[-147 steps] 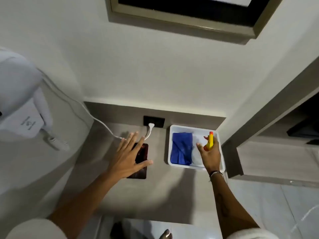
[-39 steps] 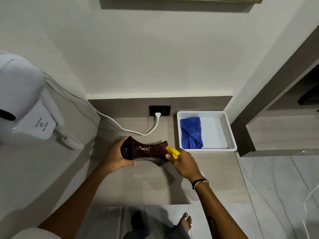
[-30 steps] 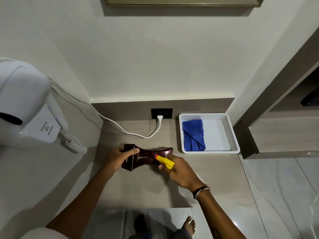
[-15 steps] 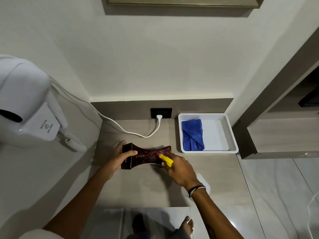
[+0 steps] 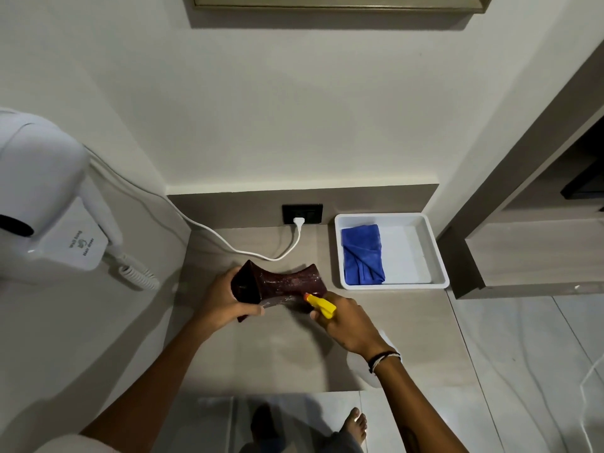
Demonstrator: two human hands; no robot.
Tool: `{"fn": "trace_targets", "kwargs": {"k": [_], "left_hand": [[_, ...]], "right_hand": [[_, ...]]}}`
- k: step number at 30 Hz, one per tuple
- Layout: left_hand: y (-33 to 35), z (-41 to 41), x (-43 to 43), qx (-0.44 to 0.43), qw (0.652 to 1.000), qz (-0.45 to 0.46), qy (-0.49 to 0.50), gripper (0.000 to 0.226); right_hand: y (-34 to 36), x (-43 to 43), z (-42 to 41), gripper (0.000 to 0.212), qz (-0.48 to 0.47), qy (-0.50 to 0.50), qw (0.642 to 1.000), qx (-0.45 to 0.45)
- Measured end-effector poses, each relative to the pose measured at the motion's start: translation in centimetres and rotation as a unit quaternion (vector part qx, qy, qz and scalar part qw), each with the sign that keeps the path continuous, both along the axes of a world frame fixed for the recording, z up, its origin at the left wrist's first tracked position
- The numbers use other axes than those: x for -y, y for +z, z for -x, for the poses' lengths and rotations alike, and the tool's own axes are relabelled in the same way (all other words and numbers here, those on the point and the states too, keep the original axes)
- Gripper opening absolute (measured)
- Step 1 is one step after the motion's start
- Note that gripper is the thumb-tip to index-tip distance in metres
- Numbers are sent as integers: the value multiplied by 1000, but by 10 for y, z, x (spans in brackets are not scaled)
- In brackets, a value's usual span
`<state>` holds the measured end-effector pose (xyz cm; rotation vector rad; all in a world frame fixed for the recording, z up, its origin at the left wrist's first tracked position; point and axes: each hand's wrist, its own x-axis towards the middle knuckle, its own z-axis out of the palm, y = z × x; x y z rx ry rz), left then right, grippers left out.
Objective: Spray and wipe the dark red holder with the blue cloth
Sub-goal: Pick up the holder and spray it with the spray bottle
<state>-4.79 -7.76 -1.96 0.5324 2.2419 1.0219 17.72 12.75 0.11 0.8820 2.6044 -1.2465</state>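
Observation:
The dark red holder (image 5: 284, 282), glossy and narrow at the waist, is tilted just above the counter, its open left end turned toward me. My left hand (image 5: 225, 300) grips that left end. My right hand (image 5: 346, 318) holds a spray bottle with a yellow nozzle (image 5: 320, 304), the nozzle almost touching the holder's right lower edge. The bottle's pale body shows below my wrist. The folded blue cloth (image 5: 362, 255) lies in the left half of a white tray (image 5: 434, 253) at the back right of the counter.
A white wall-mounted hair dryer (image 5: 42, 197) with a coiled cord hangs at the left. Its white cable (image 5: 228, 245) crosses the counter to a black socket (image 5: 302, 214) on the back panel. Wooden shelving stands at the right. My bare foot shows on the tiled floor below.
My left hand has turned the holder, so its open end now faces me, and lifted it slightly. The right hand with the spray bottle stayed at the holder's right end.

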Motion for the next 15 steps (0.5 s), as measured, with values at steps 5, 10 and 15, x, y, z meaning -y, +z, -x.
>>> {"fn": "trace_targets", "kwargs": {"k": [5, 10, 15], "left_hand": [[11, 1, -8, 58, 991, 40, 112, 70], [9, 1, -8, 128, 975, 74, 165, 86], [8, 0, -7, 142, 971, 83, 176, 97]], "right_hand": [[13, 17, 7, 30, 29, 41, 997, -55], [20, 32, 17, 32, 3, 76, 994, -77], [11, 32, 20, 34, -49, 69, 996, -18]]}}
